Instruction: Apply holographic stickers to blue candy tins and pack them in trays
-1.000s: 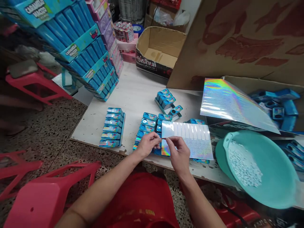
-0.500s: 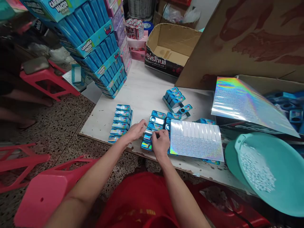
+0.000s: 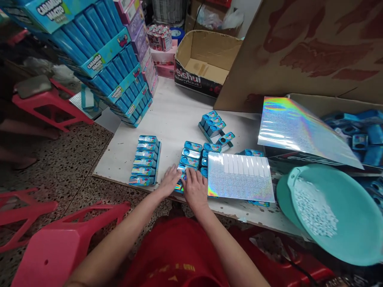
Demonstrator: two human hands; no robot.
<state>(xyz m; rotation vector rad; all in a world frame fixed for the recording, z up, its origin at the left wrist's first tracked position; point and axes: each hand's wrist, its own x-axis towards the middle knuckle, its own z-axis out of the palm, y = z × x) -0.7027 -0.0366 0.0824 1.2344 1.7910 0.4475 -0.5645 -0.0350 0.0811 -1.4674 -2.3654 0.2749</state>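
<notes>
A row of blue candy boxes with shiny strips on several tops lies in front of me. My left hand rests its outstretched fingers against the left edge of a near box in this row. Over the same box lies my right hand, its fingers laid flat across the top and hiding most of it. Just right of my right hand, a holographic sticker sheet covers part of a second row of boxes. Several white backing gaps show where strips are gone from its upper part.
Another row of blue boxes stands in a tray at left. Stacked display boxes rise behind it. Farther back are an open carton and a small box group. A turquoise basin of white pieces stands at right.
Both hands have gone from pinching a small shiny strip above the row to lying with fingers spread on a box. The whole view has shifted slightly.
</notes>
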